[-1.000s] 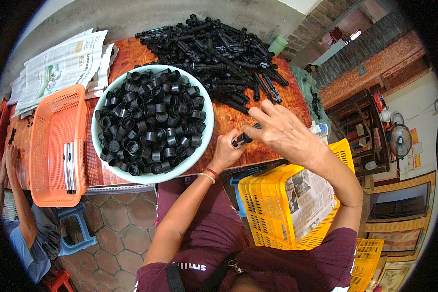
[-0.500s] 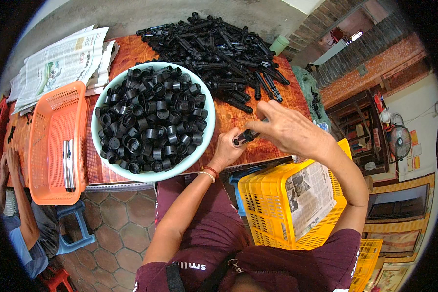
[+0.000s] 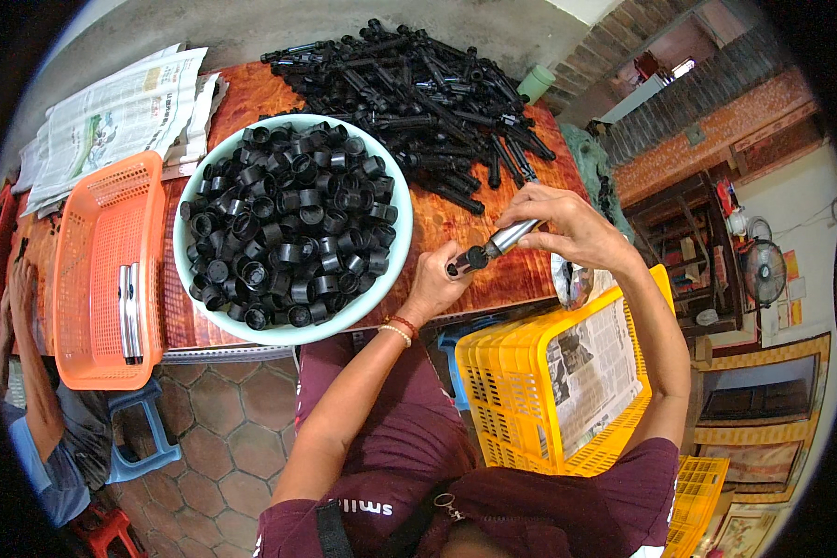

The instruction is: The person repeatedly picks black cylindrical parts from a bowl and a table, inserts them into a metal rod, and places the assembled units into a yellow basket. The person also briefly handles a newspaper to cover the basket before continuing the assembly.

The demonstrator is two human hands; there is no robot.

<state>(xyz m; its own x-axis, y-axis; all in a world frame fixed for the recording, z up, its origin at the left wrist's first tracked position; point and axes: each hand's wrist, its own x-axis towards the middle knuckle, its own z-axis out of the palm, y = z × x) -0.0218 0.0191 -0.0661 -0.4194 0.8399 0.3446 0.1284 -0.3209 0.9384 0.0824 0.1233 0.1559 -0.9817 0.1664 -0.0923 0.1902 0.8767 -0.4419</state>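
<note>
In front of me, over the table's near edge, my left hand [image 3: 435,283] is closed round a black plastic tube [image 3: 468,261]. The fingers of my right hand [image 3: 572,228] pinch a short silver tube [image 3: 511,237]. Its lower end meets the upper end of the black tube, the two lying in one slanted line; how far one sits inside the other I cannot tell. Just left of my left hand stands a pale green basin [image 3: 404,219] heaped with short black caps [image 3: 293,228]. Beyond my hands lies a big pile of long black tubes [image 3: 418,102].
An orange basket [image 3: 71,270] with a few silver tubes [image 3: 130,316] stands left of the basin. Newspapers [image 3: 112,121] lie behind it. At my right are a yellow crate [image 3: 511,409] and a shiny silvery thing [image 3: 572,281]. Another person's arm [image 3: 35,372] shows far left.
My right hand has drawn back a little to the right and its fingers have shifted, so the silver tube now shows. My left hand stays nearly still with the black tube.
</note>
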